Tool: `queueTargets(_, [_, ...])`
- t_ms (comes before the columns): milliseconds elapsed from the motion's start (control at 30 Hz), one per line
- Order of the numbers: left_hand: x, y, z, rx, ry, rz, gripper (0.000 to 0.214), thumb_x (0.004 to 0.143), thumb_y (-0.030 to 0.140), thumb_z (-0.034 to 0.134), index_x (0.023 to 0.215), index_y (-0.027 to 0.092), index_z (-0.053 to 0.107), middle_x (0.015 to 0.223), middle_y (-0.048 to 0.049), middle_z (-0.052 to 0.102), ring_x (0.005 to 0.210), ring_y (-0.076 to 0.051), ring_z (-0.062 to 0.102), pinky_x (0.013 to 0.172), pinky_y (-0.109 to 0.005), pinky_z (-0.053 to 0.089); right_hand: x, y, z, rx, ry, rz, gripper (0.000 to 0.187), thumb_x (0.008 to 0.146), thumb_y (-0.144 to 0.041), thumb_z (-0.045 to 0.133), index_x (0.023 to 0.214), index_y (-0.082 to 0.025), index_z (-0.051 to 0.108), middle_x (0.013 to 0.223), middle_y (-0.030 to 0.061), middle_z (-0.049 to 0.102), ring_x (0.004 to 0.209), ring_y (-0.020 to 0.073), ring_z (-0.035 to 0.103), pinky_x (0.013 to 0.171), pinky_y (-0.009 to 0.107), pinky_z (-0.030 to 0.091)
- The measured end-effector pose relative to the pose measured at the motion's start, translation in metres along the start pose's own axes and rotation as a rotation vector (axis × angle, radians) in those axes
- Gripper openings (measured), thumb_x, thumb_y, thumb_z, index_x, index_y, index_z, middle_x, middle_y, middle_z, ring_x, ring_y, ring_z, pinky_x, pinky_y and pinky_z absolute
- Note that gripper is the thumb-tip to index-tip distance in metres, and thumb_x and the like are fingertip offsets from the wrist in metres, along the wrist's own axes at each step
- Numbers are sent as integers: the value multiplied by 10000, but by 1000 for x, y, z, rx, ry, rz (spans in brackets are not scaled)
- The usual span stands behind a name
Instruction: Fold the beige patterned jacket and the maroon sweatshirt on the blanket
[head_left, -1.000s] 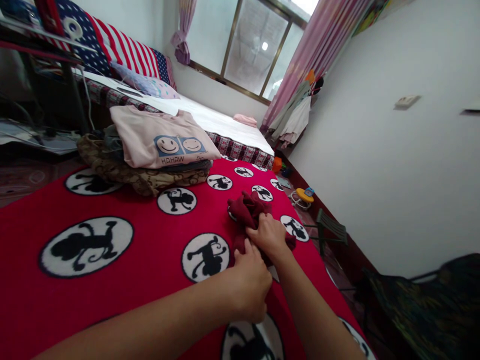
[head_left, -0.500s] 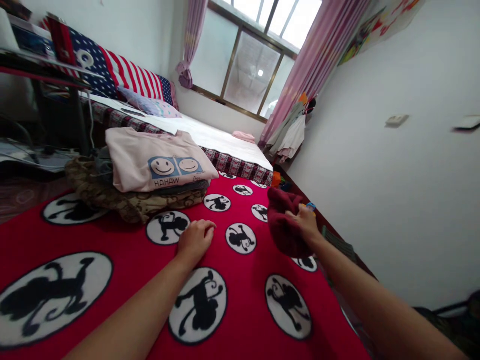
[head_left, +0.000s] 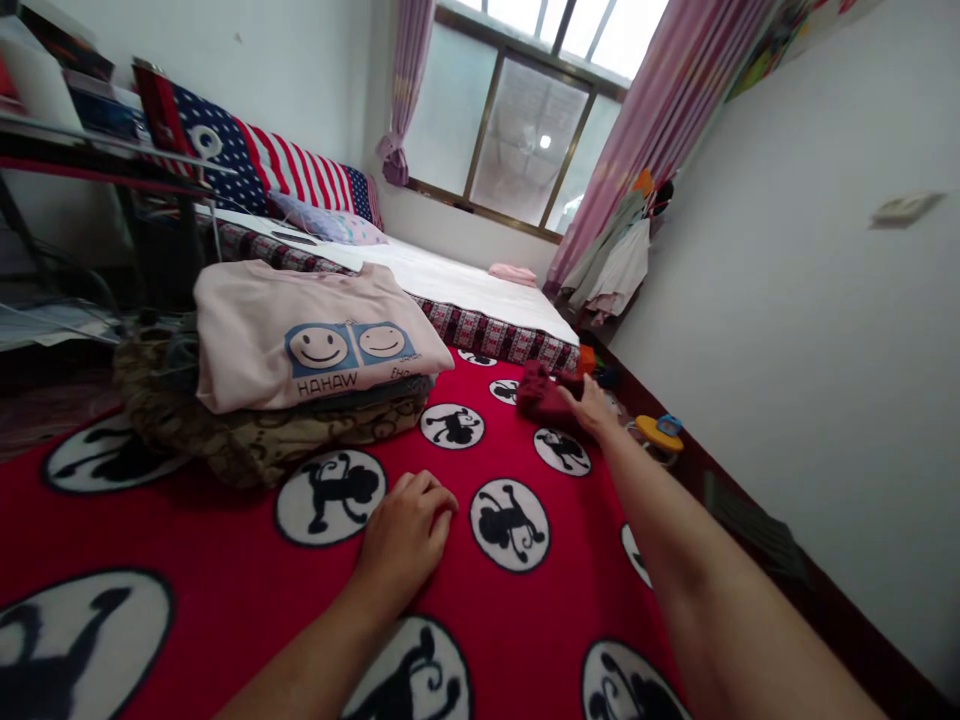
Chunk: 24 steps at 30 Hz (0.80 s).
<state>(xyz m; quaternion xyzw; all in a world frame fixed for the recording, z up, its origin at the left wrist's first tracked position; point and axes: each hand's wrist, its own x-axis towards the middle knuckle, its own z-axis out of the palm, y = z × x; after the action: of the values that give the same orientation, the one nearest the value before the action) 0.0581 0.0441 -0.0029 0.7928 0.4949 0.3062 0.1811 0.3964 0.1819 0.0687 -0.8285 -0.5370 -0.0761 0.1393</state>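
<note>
My left hand (head_left: 409, 525) rests on the red blanket (head_left: 480, 620), palm down, its fingers loosely bent and holding nothing. At the far right side of the bed, my right hand (head_left: 592, 405) has a dark red piece of cloth (head_left: 544, 395) between thumb and fingers. That cloth is bunched up and lies low against the blanket; its exact kind is unclear. Left of the cloth is a stack of folded clothes with a pink shirt (head_left: 322, 330) on top, printed with smiling faces. Beneath the shirt are camouflage-like brown clothes (head_left: 262, 440).
Beyond the blanket stands a white-topped bed (head_left: 450, 275) with a patterned side. A desk (head_left: 97, 150) carrying a red flask (head_left: 161, 110) is at the left. Along the right wall, a dark ledge holds a yellow round object (head_left: 658, 433) and a dark green cloth (head_left: 754, 520).
My right hand has carried the dark red cloth forward and lowered it onto the blanket. My left hand stays resting on the blanket. The view has shifted slightly.
</note>
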Motion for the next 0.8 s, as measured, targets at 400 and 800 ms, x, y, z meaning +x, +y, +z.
queueTargets(400, [-1,3,0,43,-7,10,191,862,163,506,857,239,681,947,-34,613,935,-202,522,815,-324,403,-40,-29,50,-181,-13,-401,565,944,-524,398,1471,-335,327,1572,56,251,1455,277,138,1115,619,105])
queueTargets(800, [-1,2,1,35,9,10,195,864,172,511,854,245,692,945,-33,616,938,-201,527,819,-323,407,-43,16,44,37,75,61,575,951,-524,323,1485,-313,296,1581,102,192,1429,337,194,1049,662,222])
